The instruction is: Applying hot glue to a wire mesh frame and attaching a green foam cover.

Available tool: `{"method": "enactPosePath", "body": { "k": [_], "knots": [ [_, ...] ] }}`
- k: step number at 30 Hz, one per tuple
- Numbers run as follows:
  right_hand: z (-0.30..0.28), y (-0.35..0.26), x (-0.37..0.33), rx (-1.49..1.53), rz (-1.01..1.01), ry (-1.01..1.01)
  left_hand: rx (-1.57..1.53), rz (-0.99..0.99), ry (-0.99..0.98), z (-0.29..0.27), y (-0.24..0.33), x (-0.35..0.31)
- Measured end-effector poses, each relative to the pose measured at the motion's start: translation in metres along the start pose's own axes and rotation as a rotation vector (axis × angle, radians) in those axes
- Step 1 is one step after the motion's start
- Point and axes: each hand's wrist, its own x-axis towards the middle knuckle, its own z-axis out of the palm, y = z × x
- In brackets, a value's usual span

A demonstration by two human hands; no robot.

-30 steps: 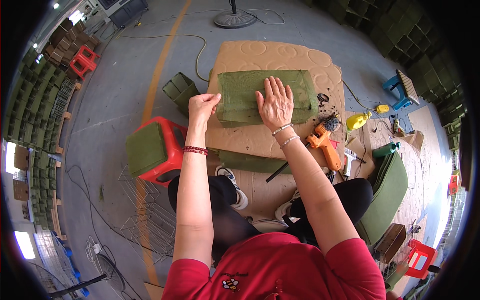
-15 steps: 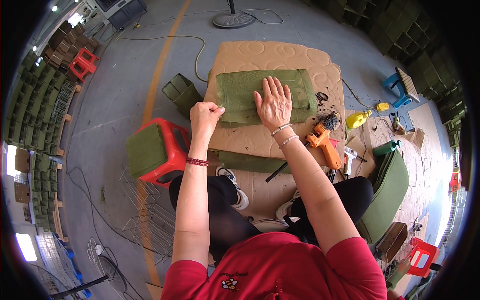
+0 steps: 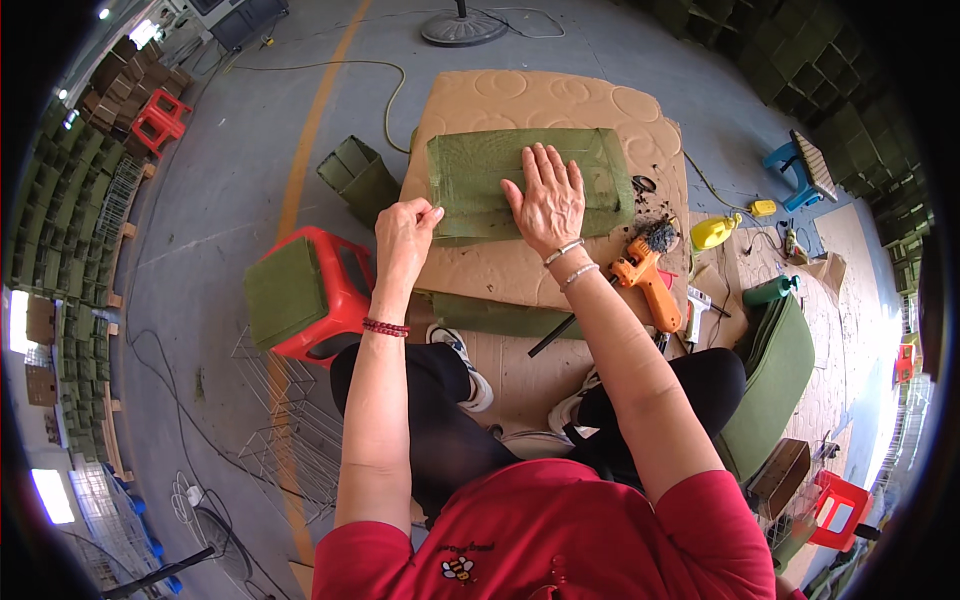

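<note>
Left hand [image 3: 405,232] dropped, pinching green felt [image 3: 480,180].

Light: bright, even daylight; glare at left rim.
Shadows: soft, faint.
Focus: sharp centre.
Edges: strong fisheye bend, black vignette.

Workshop: concrete floor [image 3: 230,200], stacked green felt pieces [image 3: 60,230], orange glue gun [image 3: 648,282], wire racks [image 3: 290,440]
</note>
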Motion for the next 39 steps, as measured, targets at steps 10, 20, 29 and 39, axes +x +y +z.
{"method": "enactPosePath", "body": {
  "k": [10,20,29,39],
  "knots": [
    [0.005,0.001,0.002,-0.015,0.002,-0.001,-0.059,-0.234,0.076,-0.023,0.001,-0.012],
    [0.002,-0.001,0.004,-0.017,-0.008,0.031,-0.814,-0.503,-0.258,0.012,0.007,-0.017],
    [0.005,0.002,0.002,-0.018,-0.027,0.028,-0.666,-0.356,-0.136,0.029,-0.008,-0.024],
    [-0.002,-0.004,0.003,-0.027,0.012,-0.013,-0.884,-0.465,-0.182,0.038,0.005,-0.031]
  ]
}}
